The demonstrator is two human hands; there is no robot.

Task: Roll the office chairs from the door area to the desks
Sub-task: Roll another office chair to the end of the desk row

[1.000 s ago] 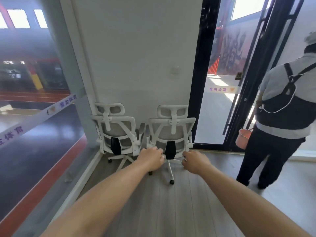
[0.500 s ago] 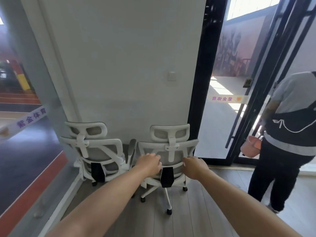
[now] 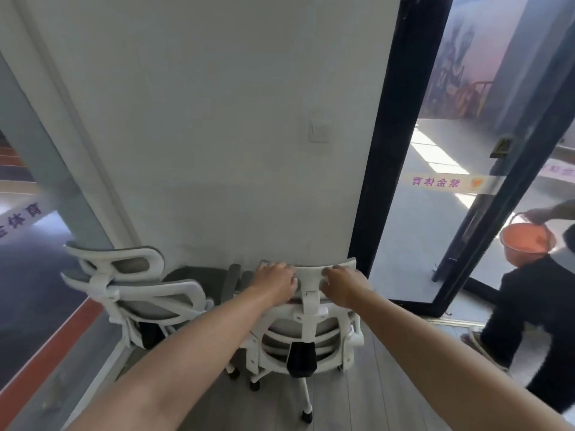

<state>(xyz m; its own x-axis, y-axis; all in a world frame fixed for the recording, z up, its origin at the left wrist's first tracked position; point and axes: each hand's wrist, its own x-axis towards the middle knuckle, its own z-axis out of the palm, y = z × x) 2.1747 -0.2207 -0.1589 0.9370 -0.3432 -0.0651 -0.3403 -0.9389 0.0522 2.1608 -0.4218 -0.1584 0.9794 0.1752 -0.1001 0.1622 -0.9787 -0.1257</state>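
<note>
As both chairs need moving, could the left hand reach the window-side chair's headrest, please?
Probably yes: the left hand, now gripping the near chair's headrest, has open space leftward to the window-side chair's headrest.

Two chairs side by side against wall (image 3: 217, 119): left chair (image 3: 140, 293), right chair (image 3: 311, 337); doorway (image 3: 435, 213) right; both hands on right chair's headrest (image 3: 308, 275).

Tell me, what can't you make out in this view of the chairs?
All in the head view:
- Desks: none in frame.
- Fingertips of the left hand and right hand: curled over the headrest, hidden behind it.
- Seat of the right chair: hidden by its own backrest.
- Base of the left chair: covered by the left forearm.
- Other person: cut off by the right edge; legs, an arm and an orange bucket show.
</note>
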